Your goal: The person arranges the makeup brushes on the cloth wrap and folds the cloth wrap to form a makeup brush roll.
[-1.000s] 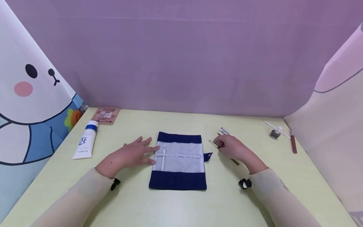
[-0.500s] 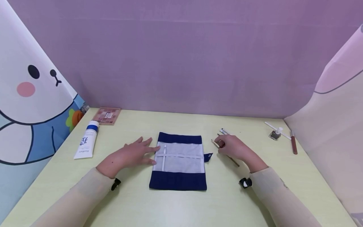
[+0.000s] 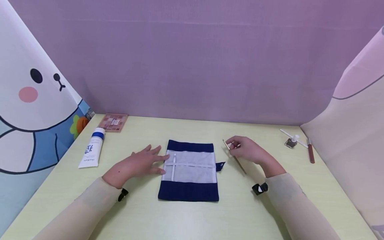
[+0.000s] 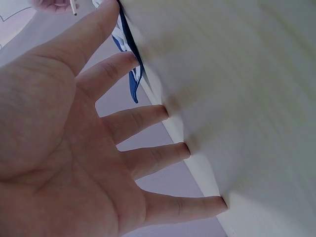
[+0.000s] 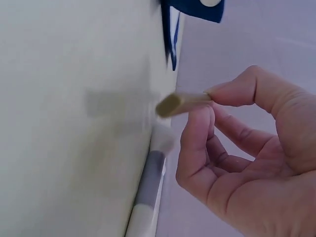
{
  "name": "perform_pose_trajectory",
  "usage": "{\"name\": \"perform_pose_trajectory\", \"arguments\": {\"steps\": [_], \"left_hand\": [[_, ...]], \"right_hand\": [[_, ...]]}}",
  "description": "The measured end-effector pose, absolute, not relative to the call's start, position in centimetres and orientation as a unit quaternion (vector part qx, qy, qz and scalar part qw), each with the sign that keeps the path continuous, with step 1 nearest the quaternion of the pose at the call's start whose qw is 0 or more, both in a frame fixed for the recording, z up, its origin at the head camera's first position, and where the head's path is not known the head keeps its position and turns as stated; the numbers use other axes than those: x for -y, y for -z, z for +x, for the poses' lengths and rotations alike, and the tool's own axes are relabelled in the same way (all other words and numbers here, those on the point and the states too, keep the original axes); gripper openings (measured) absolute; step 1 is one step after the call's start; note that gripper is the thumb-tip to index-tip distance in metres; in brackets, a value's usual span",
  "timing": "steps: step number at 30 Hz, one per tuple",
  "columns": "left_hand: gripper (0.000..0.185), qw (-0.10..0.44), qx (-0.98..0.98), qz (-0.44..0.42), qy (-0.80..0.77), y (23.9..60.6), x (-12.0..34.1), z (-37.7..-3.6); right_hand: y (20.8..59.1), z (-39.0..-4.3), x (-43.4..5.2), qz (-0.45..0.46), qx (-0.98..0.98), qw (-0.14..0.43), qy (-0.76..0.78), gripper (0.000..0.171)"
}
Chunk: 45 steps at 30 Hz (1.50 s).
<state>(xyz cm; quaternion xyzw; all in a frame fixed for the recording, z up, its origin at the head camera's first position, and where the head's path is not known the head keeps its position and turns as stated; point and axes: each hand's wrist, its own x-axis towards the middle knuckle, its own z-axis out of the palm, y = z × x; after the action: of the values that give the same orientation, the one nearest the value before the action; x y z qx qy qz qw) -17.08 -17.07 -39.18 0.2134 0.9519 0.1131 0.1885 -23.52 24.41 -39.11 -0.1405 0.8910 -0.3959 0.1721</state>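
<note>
The navy and light grey fabric roll (image 3: 192, 191) lies unfolded on the table. One slim white pen (image 3: 173, 168) is tucked under its strap on the left side. My left hand (image 3: 142, 162) lies with fingers spread, fingertips at the roll's left edge; in the left wrist view the palm (image 4: 64, 143) shows nothing held. Right of the roll, my right hand (image 3: 246, 150) pinches a slim brown-handled brush (image 3: 239, 164) between thumb and fingers, held slanted. The brush's near end (image 5: 173, 104) looks blurred in the right wrist view. Below it lies a grey and white stick (image 5: 149, 173), hidden in the head view.
A white tube (image 3: 92, 148) with a blue band and a pink checkered case (image 3: 113, 122) sit at the left. At the right are a small dark bottle (image 3: 290, 143), a white stick (image 3: 286, 132) and a brown-handled tool (image 3: 310, 153).
My right hand has lifted slightly and turned, raising the brush so more of its length shows. The pale sticks seen behind the hand are now covered. My left hand has stayed put.
</note>
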Motion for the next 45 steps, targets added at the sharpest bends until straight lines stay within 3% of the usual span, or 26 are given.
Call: {"name": "perform_pose_trajectory", "arguments": {"steps": [19,45], "left_hand": [[0.068,0.19,-0.952,0.21,-0.116,39.0,17.0,-17.1],[0.069,0.195,-0.952,0.208,-0.113,39.0,17.0,-17.3]], "right_hand": [[37.7,-25.6,-20.2,-0.095,-0.816,0.211,0.53,0.053],[38.1,-26.0,-10.4,-0.083,-0.747,0.165,0.638,0.042]]}}
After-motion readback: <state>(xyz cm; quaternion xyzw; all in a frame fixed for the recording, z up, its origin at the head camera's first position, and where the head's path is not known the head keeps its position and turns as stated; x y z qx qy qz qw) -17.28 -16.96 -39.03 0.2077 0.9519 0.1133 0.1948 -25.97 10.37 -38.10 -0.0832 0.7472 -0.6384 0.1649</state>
